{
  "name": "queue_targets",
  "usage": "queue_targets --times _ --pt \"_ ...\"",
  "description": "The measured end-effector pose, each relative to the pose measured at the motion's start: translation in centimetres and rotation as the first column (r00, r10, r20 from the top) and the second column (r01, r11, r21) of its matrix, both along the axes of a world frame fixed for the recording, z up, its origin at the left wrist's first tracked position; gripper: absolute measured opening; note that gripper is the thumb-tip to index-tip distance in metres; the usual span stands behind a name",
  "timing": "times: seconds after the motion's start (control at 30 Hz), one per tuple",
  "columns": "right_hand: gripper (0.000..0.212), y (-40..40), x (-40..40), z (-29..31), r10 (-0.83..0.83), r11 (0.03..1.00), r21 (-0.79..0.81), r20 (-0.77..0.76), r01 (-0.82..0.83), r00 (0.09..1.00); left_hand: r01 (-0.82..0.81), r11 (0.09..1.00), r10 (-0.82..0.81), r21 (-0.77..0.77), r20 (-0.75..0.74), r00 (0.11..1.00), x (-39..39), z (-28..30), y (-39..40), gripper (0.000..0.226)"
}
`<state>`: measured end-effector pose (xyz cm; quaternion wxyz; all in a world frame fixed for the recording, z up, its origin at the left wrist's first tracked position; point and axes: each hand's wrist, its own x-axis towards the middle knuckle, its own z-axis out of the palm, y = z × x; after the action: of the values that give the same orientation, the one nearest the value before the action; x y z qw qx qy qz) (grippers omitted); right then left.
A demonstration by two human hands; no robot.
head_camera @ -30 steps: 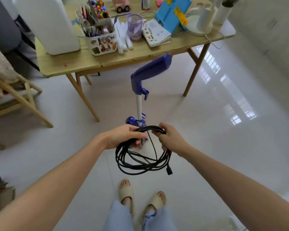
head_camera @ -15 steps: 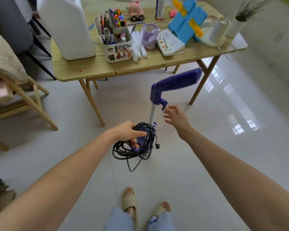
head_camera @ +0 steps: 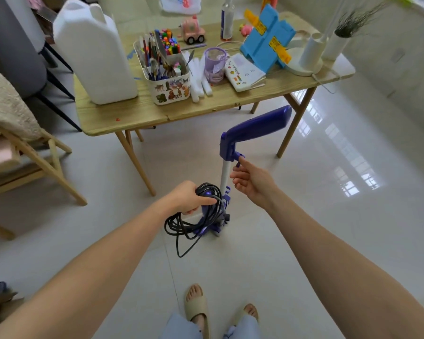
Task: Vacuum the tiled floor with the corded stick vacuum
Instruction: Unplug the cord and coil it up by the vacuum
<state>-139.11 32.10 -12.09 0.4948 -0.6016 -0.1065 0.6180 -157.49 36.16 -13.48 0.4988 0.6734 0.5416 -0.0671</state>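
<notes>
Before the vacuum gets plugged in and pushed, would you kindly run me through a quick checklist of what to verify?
1. Cord off its hooks: ok, the coiled black cord is held in the left hand.
2. Cord untangled: not ok, it is bundled in loops.
3. Plug located: cannot tell, hidden in the bundle.
4. Grip on the purple handle: not ok, the right hand only touches the hook below it.
5. Vacuum upright: ok.
6. Floor ahead: ok on the right, table legs on the left.
</notes>
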Motion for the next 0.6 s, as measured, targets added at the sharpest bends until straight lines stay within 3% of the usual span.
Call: queue_targets --times 0.13,0.37,0.4,0.47,0.53,0.6 --pt "0.034 0.3 0.1 0.9 -0.160 0.986 -0.011 -0.285 0.164 0.945 0.023 1.000 -0.023 -0.001 0.015 1.000 0.7 0.0 -0.2 0.040" --pt "0.023 -2.2 0.9 0.3 -0.292 0.942 0.055 -0.361 0.332 0.886 0.127 0.992 -0.126 -0.012 0.024 0.992 2.8 0.5 -1.3 0.038" --pt "0.020 -2.5 1.2 0.2 -0.280 0.945 0.092 -0.274 0.314 0.920 0.134 0.991 -0.134 -0.003 0.025 0.991 3.2 0.5 -1.5 0.038" --pt "0.017 -2.8 1.5 -0.1 -0.187 0.976 0.135 0.132 0.170 0.973 0.146 0.989 -0.146 0.010 0.029 0.989 4.0 0.7 -1.8 0.039" --pt "0.029 -2.5 1.7 -0.6 -0.090 0.989 0.147 0.521 0.015 0.849 0.160 0.987 -0.161 0.024 0.017 0.987 4.5 0.9 -1.9 0.041" --pt "0.042 -1.9 1.8 -0.8 0.004 0.977 0.154 0.678 -0.147 0.735 0.161 0.987 -0.161 0.030 0.006 0.987 5.0 1.3 -2.0 0.040"
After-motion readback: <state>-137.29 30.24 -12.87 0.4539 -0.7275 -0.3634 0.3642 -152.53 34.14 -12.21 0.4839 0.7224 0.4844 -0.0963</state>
